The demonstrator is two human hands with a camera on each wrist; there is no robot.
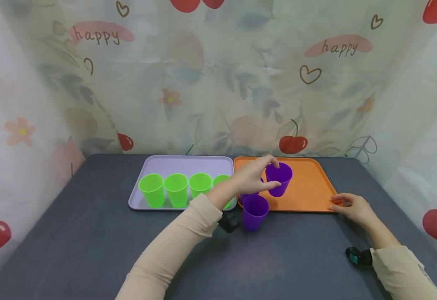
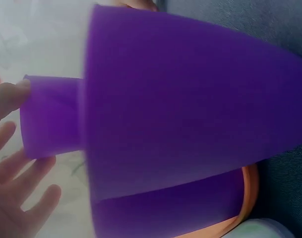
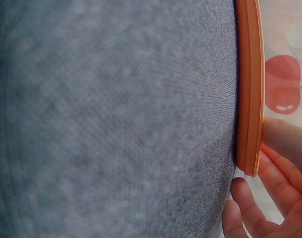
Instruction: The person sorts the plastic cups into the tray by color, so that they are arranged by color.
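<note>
My left hand holds a purple cup over the orange tray, thumb and fingers on opposite sides near its rim. In the left wrist view this cup lies between thumb and fingertips. A second purple cup stands on the table in front of the tray, below the left wrist. Another purple cup at the tray's left end is partly hidden by the hand. At the tray's front right corner, my right hand pinches the rim; its thumb touches the tray's edge.
A pale purple tray sits left of the orange one, nearly edge to edge. Several green cups stand in a row on it, the rightmost partly behind the left arm. A patterned curtain hangs behind the dark table.
</note>
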